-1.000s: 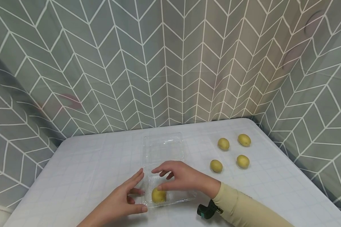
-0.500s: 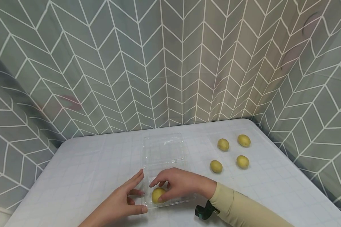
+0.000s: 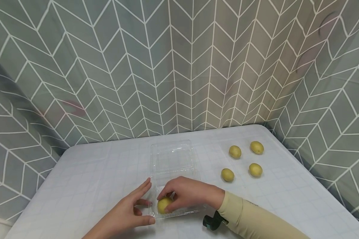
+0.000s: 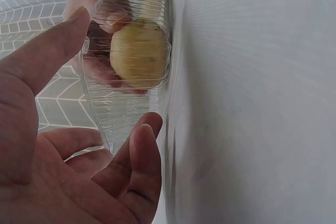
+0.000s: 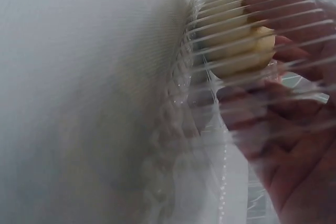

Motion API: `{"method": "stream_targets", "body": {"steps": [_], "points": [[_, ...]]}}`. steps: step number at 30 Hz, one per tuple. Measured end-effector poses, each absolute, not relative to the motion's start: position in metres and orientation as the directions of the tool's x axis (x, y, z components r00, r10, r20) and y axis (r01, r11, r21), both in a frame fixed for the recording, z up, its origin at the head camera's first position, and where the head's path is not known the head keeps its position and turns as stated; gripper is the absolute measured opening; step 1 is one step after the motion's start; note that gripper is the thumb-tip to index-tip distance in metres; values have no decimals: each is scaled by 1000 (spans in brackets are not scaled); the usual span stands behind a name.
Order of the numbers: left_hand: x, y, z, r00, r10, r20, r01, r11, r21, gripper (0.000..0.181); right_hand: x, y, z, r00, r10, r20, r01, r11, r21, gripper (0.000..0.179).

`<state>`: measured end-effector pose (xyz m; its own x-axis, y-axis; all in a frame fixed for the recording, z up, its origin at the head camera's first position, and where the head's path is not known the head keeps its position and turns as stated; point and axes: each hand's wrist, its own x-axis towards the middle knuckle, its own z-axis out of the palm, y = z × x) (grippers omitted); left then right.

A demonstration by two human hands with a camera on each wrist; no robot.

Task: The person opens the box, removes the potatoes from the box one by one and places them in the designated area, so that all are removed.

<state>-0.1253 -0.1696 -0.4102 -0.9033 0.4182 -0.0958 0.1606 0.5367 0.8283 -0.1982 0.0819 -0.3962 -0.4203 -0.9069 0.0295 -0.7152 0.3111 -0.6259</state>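
A clear plastic clamshell box (image 3: 189,211) lies on the table with its lid folded back. Inside its near left corner is a yellow lemon (image 3: 164,205), also seen through the ribbed wall as a pale yellow lemon (image 4: 139,53) in the left wrist view. My right hand (image 3: 186,194) reaches into the box and grips this lemon between thumb and fingers. At the box's left side, my left hand (image 3: 128,210) has its fingers spread, with fingertips at the wall and rim. The right wrist view is blurred, but shows the lemon (image 5: 231,40) behind the ribbed wall.
Several loose lemons lie to the right of the box, the nearest lemon (image 3: 227,175) close to my right forearm. The flat clear lid (image 3: 172,156) extends behind the box. A patterned curtain (image 3: 179,83) hangs behind the white-covered table (image 3: 86,179).
My right hand has come down over the lemon in the box, taken hold of it and shifted it slightly left. The left hand has stayed in place.
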Motion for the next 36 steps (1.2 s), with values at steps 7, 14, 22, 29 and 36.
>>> {"method": "stream_targets", "body": {"steps": [7,14,22,29,36], "points": [[-125,-171,-411,-903,414,-117,139,537,832,102,-197,77,-392,-407,-913,5,-756,334,-563,33],[-125,-171,-411,-901,423,-93,164,533,830,101,-197,73,-389,-378,-926,9,-814,327,-480,35],[-125,-171,-412,-899,432,-75,186,530,827,101,-196,69,-390,-378,-926,7,-832,337,-441,36],[-125,-171,-413,-896,439,-74,183,516,837,100,-197,71,-393,-406,-913,48,-817,339,-467,36],[-125,-171,-413,-897,435,-82,173,515,839,100,-197,83,-390,-443,-881,165,-799,304,-519,40]]}}
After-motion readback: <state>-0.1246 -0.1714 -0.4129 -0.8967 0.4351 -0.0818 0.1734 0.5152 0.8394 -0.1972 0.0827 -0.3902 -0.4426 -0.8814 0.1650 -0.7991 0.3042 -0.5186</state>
